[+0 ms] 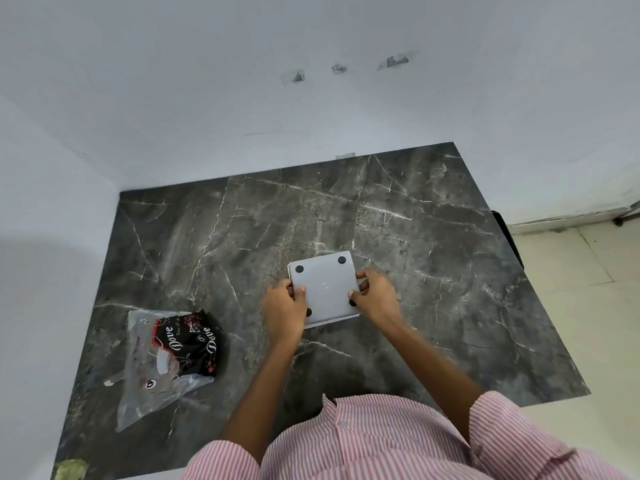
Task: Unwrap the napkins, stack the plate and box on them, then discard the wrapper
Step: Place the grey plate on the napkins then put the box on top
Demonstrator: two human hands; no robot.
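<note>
Here both hands point(284, 306) point(375, 296) grip the grey box point(325, 289) by its sides.

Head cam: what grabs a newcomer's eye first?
Mid-table, both hands, left hand and right hand, clasp a flat grey square box with black round feet facing up. At the table's left lies a clear plastic wrapper with a black Dove label, on the dark marble table.

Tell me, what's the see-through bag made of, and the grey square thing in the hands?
The bag looks like thin, shiny plastic: it is see-through and crinkled, with black printing. The grey square looks like smooth matte plastic or metal, hard to tell which, with black round pads, probably rubber, at its corners.
</note>
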